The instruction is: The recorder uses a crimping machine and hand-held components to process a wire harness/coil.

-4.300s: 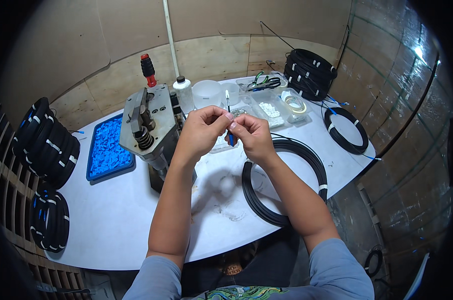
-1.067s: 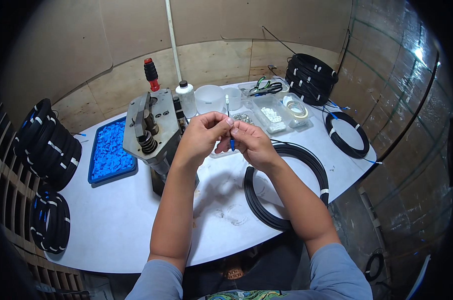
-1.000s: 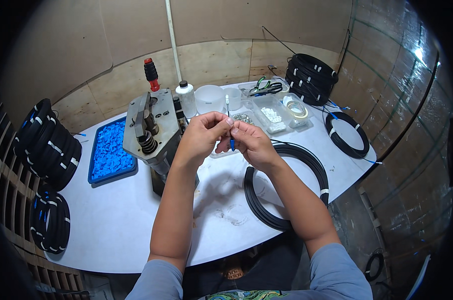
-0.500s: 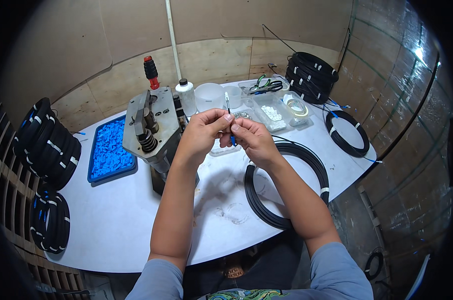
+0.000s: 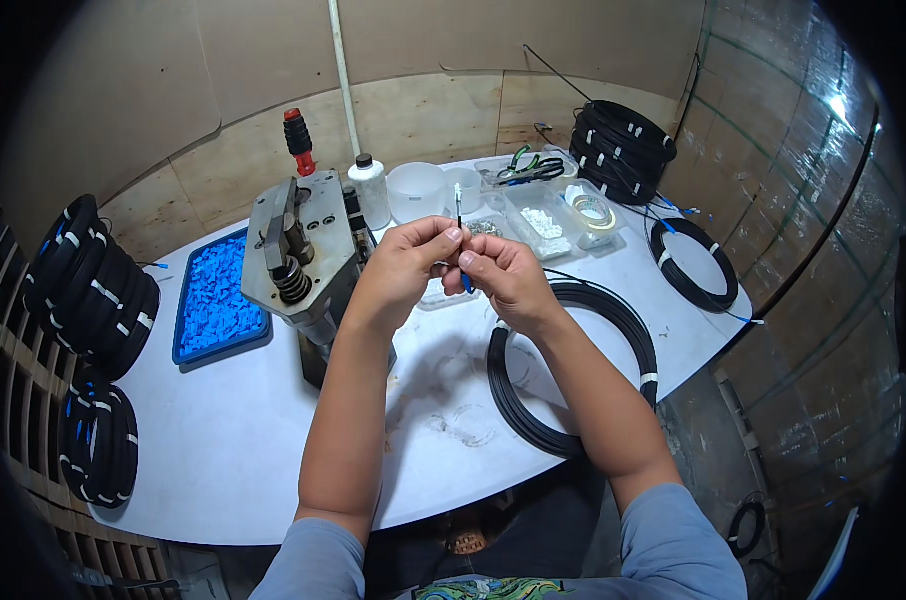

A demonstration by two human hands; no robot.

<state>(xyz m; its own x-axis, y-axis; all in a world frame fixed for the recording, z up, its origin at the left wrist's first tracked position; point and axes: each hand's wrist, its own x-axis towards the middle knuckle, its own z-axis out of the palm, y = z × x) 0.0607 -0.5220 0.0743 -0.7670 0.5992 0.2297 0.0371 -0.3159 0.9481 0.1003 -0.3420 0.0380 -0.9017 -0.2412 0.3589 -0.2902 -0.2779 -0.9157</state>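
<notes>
In front of me, above the table's middle, both hands meet at a thin black cable end with a pale, whitish tip (image 5: 459, 200) that points up and away. My left hand (image 5: 403, 265) is closed, its thumb and fingers pinching the cable just below that tip. Right beside it, my right hand (image 5: 513, 280) is closed on the same cable end. A small blue piece (image 5: 466, 283) shows beneath the fingertips; how it joins the cable is hidden. Under my right forearm lies a coil of black cable (image 5: 501, 400) tied with white bands.
A metal press (image 5: 318, 200) with a red-and-black handle stands left of my hands, beside a blue tray (image 5: 223, 352) of small blue parts. Behind are a white bottle (image 5: 369, 190), plastic tubs (image 5: 418, 185) and a bin of white pieces (image 5: 543, 228). More black coils (image 5: 623, 150) sit around the edges.
The hands keep nearly the same place and grip on the cable end. The whole view has shifted very slightly.
</notes>
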